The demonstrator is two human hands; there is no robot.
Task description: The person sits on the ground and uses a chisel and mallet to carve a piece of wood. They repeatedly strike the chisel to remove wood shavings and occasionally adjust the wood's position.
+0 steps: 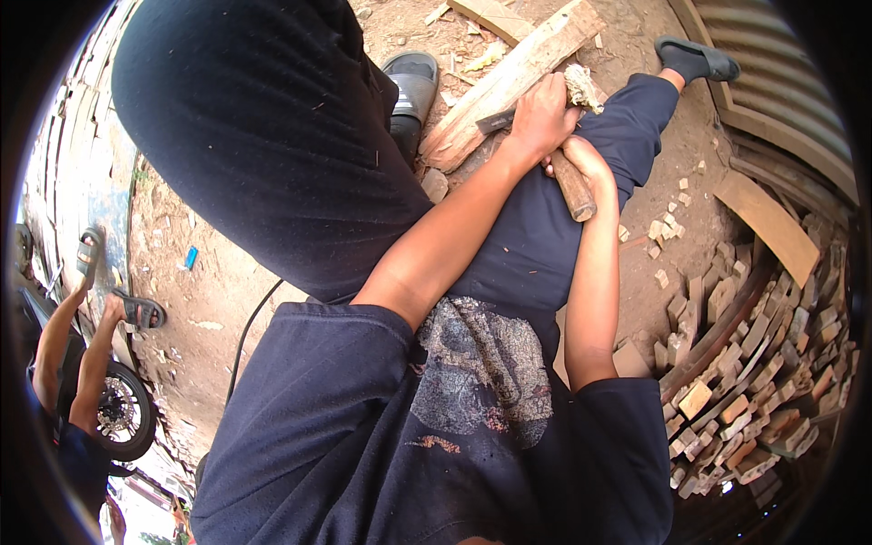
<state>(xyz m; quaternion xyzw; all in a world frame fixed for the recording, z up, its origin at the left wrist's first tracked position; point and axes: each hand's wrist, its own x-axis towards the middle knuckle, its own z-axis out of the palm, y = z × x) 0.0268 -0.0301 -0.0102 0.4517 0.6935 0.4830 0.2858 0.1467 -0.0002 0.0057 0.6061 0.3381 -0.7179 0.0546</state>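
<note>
I sit on dirt ground with a long split log (509, 77) lying across in front of my legs. My left hand (543, 116) is closed over a dark metal blade (495, 120) whose edge rests on the log. Right beside it, my right hand (586, 156) grips a round wooden club (574, 191) by its handle. A frayed, splintered wooden end (581, 86) shows just above my left hand. Both hands touch each other over my right thigh.
A heap of several small cut wood blocks (754, 372) lies to my right, with a flat plank (767, 222) and corrugated metal sheet (772, 64) beyond. My sandalled feet (413, 77) flank the log. Another person (64, 345) sits at far left by a motorcycle wheel (123, 409).
</note>
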